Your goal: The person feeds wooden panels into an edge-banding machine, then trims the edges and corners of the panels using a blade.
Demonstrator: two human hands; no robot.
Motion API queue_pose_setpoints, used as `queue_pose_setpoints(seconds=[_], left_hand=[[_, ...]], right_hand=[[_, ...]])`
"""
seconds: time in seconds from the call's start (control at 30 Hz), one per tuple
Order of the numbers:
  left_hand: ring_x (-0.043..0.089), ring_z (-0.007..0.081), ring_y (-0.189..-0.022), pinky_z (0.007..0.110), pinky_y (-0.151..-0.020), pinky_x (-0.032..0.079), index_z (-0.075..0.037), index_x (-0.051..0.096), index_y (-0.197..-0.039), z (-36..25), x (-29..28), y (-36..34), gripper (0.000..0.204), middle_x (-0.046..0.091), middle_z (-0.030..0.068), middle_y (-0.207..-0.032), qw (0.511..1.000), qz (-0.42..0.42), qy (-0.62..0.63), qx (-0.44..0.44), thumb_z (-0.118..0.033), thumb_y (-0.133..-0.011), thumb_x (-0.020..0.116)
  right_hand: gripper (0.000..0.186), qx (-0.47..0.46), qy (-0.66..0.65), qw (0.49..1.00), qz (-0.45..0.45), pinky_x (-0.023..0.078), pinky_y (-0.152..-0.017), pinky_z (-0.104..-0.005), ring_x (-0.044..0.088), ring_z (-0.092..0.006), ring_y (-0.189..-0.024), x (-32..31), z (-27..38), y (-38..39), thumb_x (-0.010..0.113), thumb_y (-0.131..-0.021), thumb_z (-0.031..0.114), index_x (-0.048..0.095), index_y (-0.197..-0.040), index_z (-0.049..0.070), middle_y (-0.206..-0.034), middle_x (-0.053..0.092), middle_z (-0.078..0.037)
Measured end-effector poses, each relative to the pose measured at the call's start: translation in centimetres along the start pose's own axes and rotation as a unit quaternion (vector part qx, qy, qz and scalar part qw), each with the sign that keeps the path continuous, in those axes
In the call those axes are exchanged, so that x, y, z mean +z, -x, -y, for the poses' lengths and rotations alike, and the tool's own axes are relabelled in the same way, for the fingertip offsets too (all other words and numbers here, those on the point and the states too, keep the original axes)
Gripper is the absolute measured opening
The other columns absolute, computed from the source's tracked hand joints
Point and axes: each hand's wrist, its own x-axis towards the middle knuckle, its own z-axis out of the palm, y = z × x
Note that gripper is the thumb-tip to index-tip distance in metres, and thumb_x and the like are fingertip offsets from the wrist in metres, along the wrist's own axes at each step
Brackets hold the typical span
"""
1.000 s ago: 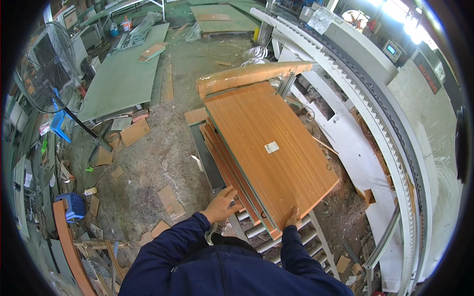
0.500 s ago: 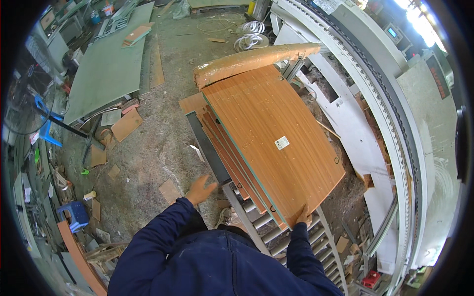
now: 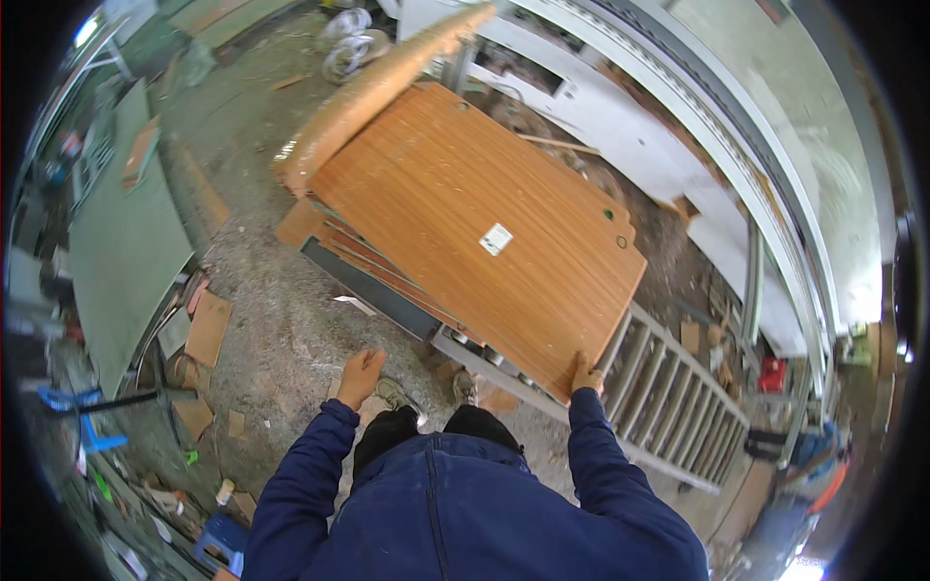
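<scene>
My right hand (image 3: 585, 375) grips the near corner of a wood-grain board (image 3: 455, 252), thumb on its upper face and the other fingers mostly hidden beneath. The brown board bears a small white label (image 3: 496, 239) and lies on top of a stack of similar boards (image 3: 387, 266), turned somewhat askew to them. The stack rests on a roller conveyor (image 3: 668, 387). My left hand (image 3: 360, 376) hangs over the floor, left of the conveyor, with fingers curled in and nothing visible in them.
A long wrapped roll (image 3: 378, 92) lies along the board's far left edge. A white machine rail (image 3: 717, 116) runs at the right. Green sheets (image 3: 131, 252) and board scraps (image 3: 208, 327) lie at the left. A blue stool (image 3: 221, 542) stands at lower left.
The view has swung right. The labelled board has turned relative to the stack below, covering more of its left side. My left hand's fingers have curled in; my right still grips the near corner.
</scene>
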Motion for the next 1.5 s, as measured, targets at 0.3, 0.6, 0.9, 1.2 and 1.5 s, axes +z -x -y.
queue_pose_setpoints(seconds=[0.3,0.6,0.9,1.2,1.5], left_hand=[[0.06,0.0175,-0.088,0.036,-0.077,0.049,-0.007,0.052,-0.118,-8.7,8.8,-0.5,0.052,0.059,0.0059,-0.102,0.917,0.184,0.311,-0.168,-0.049,-0.089,0.057],[0.06,0.0199,-0.088,0.044,-0.079,0.052,-0.01,0.052,-0.118,-8.4,13.2,0.4,0.044,0.06,0.0065,-0.101,0.915,0.017,0.388,-0.11,-0.043,-0.089,0.058],[0.062,0.0258,-0.089,0.043,-0.074,0.053,-0.005,0.05,-0.119,-5.8,8.1,0.9,0.057,0.061,0.0093,-0.105,0.833,-0.049,0.55,-0.02,-0.051,-0.087,0.059],[0.063,0.0256,-0.088,0.044,-0.07,0.054,-0.004,0.052,-0.113,-9.4,4.6,6.3,0.043,0.062,0.0101,-0.103,0.868,-0.155,0.469,-0.055,-0.038,-0.088,0.061],[0.065,0.0271,-0.09,0.043,-0.076,0.053,-0.004,0.051,-0.119,-7.3,-6.2,10.0,0.059,0.065,0.0143,-0.103,0.83,-0.085,0.546,-0.073,-0.053,-0.087,0.056]], right_hand=[[0.076,0.015,-0.19,0.966,0.174,0.055,-0.061,-0.0447,0.066,-0.0341,-0.077,1.3,-9.7,7.6,0.057,-0.078,0.066,0.061,-0.107,-0.004,-0.092,0.064,-0.024],[0.054,0.063,-0.35,0.892,0.28,0.05,-0.042,-0.0314,0.058,-0.0182,-0.052,-2.6,-11.6,2.6,0.062,-0.083,0.052,0.06,-0.109,0.004,-0.08,0.061,-0.007],[0.034,0.153,-0.536,0.761,0.332,0.048,-0.045,-0.0334,0.06,-0.0197,-0.052,-3.6,-15.7,-6.9,0.068,-0.082,0.042,0.064,-0.084,0.008,-0.066,0.06,-0.006],[0.075,-0.146,0.123,0.976,0.104,0.043,-0.094,-0.0437,0.052,-0.0409,-0.114,-4.0,-10.4,-17.8,0.032,-0.089,0.063,0.053,-0.125,0.001,-0.11,0.058,-0.033],[0.096,-0.085,-0.105,0.986,-0.094,0.046,-0.085,-0.0428,0.059,-0.041,-0.1,-9.4,-2.3,-7.4,0.034,-0.083,0.074,0.062,-0.097,-0.016,-0.097,0.062,-0.033]])
